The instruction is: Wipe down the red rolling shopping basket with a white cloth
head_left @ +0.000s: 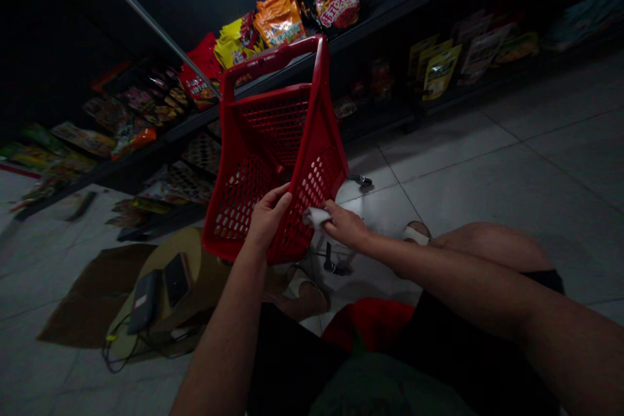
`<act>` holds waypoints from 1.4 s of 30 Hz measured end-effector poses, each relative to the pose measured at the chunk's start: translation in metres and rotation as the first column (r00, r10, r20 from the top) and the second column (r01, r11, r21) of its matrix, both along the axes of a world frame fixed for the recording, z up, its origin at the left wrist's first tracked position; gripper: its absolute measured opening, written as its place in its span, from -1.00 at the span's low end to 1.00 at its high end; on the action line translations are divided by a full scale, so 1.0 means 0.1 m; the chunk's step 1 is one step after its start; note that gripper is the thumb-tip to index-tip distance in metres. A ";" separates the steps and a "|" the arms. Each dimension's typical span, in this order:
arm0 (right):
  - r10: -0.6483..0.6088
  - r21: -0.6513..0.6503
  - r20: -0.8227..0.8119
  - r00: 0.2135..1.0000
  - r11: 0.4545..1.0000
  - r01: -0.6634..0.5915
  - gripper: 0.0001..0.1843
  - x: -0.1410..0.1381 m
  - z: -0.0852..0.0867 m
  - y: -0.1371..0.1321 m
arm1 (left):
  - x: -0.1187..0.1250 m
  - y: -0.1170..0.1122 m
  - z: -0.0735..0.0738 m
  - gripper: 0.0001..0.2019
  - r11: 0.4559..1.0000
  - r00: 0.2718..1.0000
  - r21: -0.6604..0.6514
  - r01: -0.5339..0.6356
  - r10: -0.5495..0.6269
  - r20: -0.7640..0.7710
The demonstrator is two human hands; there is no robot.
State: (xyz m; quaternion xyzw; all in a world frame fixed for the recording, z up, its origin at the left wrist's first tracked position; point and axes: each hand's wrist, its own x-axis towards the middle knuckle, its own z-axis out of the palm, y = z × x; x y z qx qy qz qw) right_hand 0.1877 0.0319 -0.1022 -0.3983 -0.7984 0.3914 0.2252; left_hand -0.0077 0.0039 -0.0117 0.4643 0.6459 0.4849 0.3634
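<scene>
A red plastic shopping basket with perforated sides, a tall handle and small casters stands tilted in the view before me. My left hand grips its edge, fingers over the rim and thumb on top. In my right hand is a crumpled white cloth, pressed to the outside of the basket's right perforated wall. The fingers of that hand are partly hidden behind the cloth. Inside the basket I see only its own red walls.
Dark shelves behind hold colourful snack bags. At left, a round stool-like top carries a phone, a dark power bank-like block and cables. Flattened cardboard lies on the tiled floor.
</scene>
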 end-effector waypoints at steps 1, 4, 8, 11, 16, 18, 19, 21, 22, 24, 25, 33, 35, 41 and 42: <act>-0.021 0.012 -0.022 1.000 1.000 0.022 -0.52 0.02 -0.03 0.01 | 0.00 0.00 0.00 -0.49 1.000 1.000 0.000 -0.005 0.005 0.001; 0.125 0.123 -0.019 0.992 0.985 -0.122 -0.45 0.03 -0.10 -0.02 | 0.00 0.01 -0.01 -0.51 1.000 1.000 0.003 -0.005 0.005 -0.010; 0.269 0.197 0.187 0.945 0.932 -0.305 -0.45 -0.05 -0.11 -0.16 | 0.02 0.02 -0.03 -0.53 1.000 1.000 0.017 -0.009 0.010 -0.023; 0.280 0.193 0.259 0.924 0.923 -0.334 -0.48 -0.13 -0.06 -0.21 | 0.03 0.01 -0.04 -0.54 0.999 0.999 0.038 -0.002 0.004 -0.044; 0.242 -0.062 -0.019 0.970 0.968 -0.243 -0.45 -0.28 -0.03 -0.19 | 0.03 0.02 -0.01 -0.55 0.998 0.994 0.057 -0.014 0.020 -0.106; 0.159 -0.343 -0.200 0.967 0.913 -0.221 -0.43 -0.31 -0.05 -0.16 | 0.03 0.03 -0.01 -0.53 0.999 0.995 0.044 -0.028 0.032 -0.098; 0.109 -0.490 -0.270 0.957 0.840 -0.234 -0.43 -0.31 -0.06 -0.15 | 0.03 0.03 0.00 -0.52 0.999 0.996 0.036 -0.033 0.035 -0.083; 0.057 -0.686 -0.354 0.933 0.662 -0.301 -0.45 -0.26 -0.07 -0.10 | 0.02 0.02 -0.01 -0.51 0.999 0.998 0.023 -0.030 0.031 -0.054; 0.068 -0.721 -0.376 0.924 0.605 -0.338 -0.48 -0.22 -0.08 -0.08 | 0.01 0.02 -0.01 -0.50 0.999 0.998 0.022 -0.027 0.028 -0.048; 0.091 -0.710 -0.368 0.925 0.615 -0.343 -0.56 -0.13 -0.10 -0.02 | 0.00 0.01 -0.02 -0.50 0.999 0.998 0.025 -0.026 0.027 -0.052; 0.070 -0.681 -0.341 0.937 0.669 -0.298 -0.58 -0.10 -0.12 0.01 | 0.00 0.00 -0.02 -0.50 0.999 0.998 0.023 -0.028 0.029 -0.055; 0.193 0.010 0.065 0.979 0.981 -0.194 -0.36 -0.15 -0.21 -0.05 | 0.06 -0.01 0.00 -0.49 0.999 0.998 0.008 -0.043 0.043 -0.051; 0.238 0.128 0.218 0.946 0.954 -0.270 -0.36 -0.15 -0.21 -0.08 | 0.07 -0.01 -0.01 -0.48 0.999 0.998 0.001 -0.048 0.048 -0.034; 0.259 -0.022 0.080 0.963 0.966 -0.258 -0.41 -0.12 -0.17 0.11 | 0.04 -0.03 0.00 -0.49 0.999 0.999 -0.007 -0.039 0.039 -0.035; 0.268 -0.114 0.026 0.963 0.958 -0.263 -0.45 -0.11 -0.18 0.16 | 0.04 -0.03 0.00 -0.49 0.999 0.998 -0.005 -0.037 0.037 -0.040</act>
